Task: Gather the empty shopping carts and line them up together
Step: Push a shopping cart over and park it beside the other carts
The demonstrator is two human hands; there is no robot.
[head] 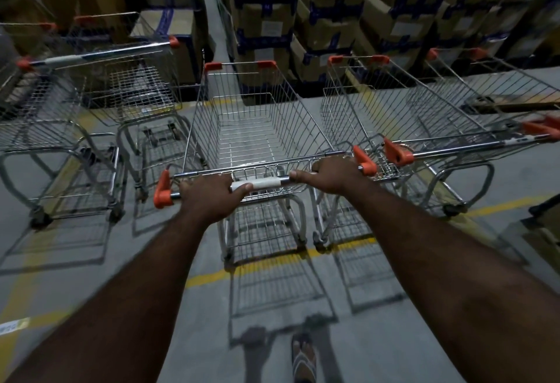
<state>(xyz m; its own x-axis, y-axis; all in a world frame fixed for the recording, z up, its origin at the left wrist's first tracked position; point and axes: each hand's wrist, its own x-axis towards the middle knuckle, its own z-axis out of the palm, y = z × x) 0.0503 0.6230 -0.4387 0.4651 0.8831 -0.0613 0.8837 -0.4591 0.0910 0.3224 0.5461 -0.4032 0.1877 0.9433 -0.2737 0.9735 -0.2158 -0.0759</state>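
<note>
An empty wire shopping cart (257, 128) with orange corner caps stands straight ahead of me. My left hand (212, 197) and my right hand (330, 173) both grip its metal handle bar (262, 184), either side of a white label. Close on its right stands another empty cart (394, 115), its orange handle end almost touching my cart's. A third cart (500, 100) sits further right. On the left stand two more empty carts (42, 115), one behind the other (133, 91), turned sideways.
Stacks of cardboard boxes (263, 27) with blue tape fill the back, split by a narrow aisle. Yellow lines (272, 264) cross the grey floor. My sandalled foot (303, 358) shows below. A dark object (545, 231) edges in at right.
</note>
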